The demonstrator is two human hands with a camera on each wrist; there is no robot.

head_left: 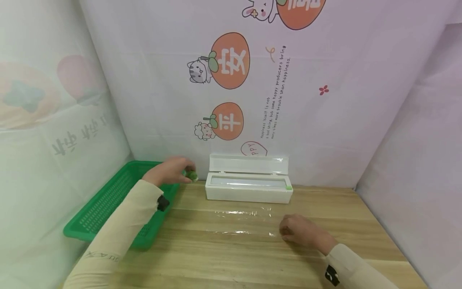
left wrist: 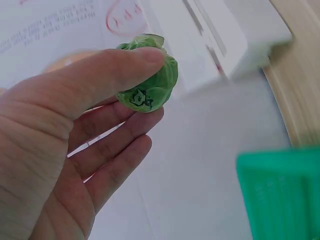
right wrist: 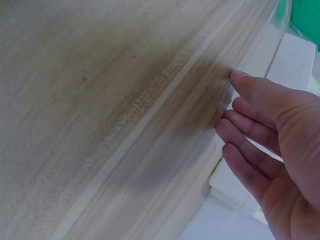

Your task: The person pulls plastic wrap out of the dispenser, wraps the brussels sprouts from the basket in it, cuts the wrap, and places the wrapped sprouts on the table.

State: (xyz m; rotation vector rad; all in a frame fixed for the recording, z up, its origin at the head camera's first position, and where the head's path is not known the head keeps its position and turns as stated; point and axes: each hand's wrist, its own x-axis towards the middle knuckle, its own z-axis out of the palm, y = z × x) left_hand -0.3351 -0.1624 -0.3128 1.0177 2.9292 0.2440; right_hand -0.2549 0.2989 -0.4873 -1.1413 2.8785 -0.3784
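My left hand pinches a small green Brussels sprout between thumb and fingers, above the table near the green basket's inner edge. The sprout's cut pale end shows in the left wrist view. A clear sheet of cling film lies on the table in front of a white cling film dispenser, whose lid stands up. At the sheet's right end is my right hand, low over the wood. Its fingers are loosely bent, with the thumb apart from them; whether they touch the film is hard to tell.
A green perforated basket stands at the left of the wooden table. White printed sheets rise behind the table and on both sides. The dispenser stands close to the back sheet, with a small green piece at its right.
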